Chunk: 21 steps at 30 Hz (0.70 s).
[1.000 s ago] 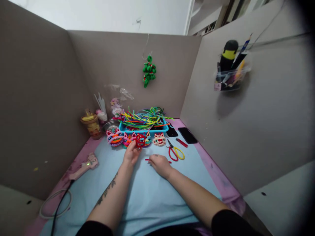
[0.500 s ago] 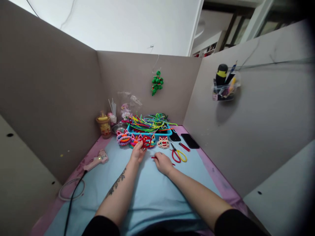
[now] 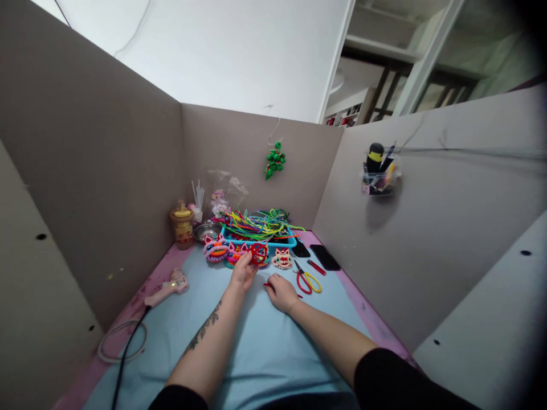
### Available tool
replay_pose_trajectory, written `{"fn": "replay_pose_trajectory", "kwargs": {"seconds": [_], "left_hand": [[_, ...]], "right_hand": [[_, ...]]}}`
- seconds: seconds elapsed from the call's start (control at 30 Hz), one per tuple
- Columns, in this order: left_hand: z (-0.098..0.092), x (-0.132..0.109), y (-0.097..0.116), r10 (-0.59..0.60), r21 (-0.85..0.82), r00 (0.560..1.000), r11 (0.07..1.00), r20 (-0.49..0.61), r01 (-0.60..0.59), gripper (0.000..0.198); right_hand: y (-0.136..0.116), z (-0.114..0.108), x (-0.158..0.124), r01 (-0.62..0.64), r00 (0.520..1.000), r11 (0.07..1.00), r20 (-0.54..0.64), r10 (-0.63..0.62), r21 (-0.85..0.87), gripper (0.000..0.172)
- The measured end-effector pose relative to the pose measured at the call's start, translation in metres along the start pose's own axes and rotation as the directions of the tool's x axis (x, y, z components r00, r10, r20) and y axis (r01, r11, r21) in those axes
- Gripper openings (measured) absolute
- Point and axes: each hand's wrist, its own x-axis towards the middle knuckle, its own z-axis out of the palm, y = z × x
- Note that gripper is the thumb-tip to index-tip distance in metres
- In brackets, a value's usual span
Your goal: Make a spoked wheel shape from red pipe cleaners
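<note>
My left hand (image 3: 243, 273) pinches a red pipe-cleaner ring piece (image 3: 258, 253) at the far middle of the blue mat (image 3: 256, 347). My right hand (image 3: 280, 292) rests curled on the mat, its fingers closed on a short red pipe-cleaner strip (image 3: 269, 284). Just beyond the hands lies a row of colourful pipe-cleaner animal faces (image 3: 216, 249), with a cream one (image 3: 282, 259) to the right. Behind them a blue tray (image 3: 258, 232) holds a heap of many-coloured pipe cleaners.
Red-and-yellow scissors (image 3: 306, 279), a red tool (image 3: 316, 266) and two dark phones (image 3: 325, 257) lie at the right. A pink glue gun (image 3: 166, 287) with a black cord lies at the left. A jar (image 3: 182, 227) and metal bowl (image 3: 207, 230) stand at the back. Grey partitions enclose the desk.
The camera has tilted up, so the desk sits lower in view. Both hands stay on the same pieces, with only slight shifts of the fingers.
</note>
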Motion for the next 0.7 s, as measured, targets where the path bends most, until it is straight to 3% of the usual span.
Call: {"fn": "replay_pose_trajectory", "kwargs": {"seconds": [0.3,0.7], "left_hand": [[0.007,-0.003,0.007,-0.042,-0.046,0.999,0.998,0.002,0.042,0.006],[0.005,0.000,0.008,-0.011,-0.038,0.993,0.999,-0.118,0.007,0.005]], "right_hand": [[0.003,0.001,0.000,-0.016,1.000,1.000,-0.016,0.016,0.002,0.011],[0.005,-0.002,-0.003,-0.031,0.999,0.997,-0.014,0.031,0.065,0.005]]}}
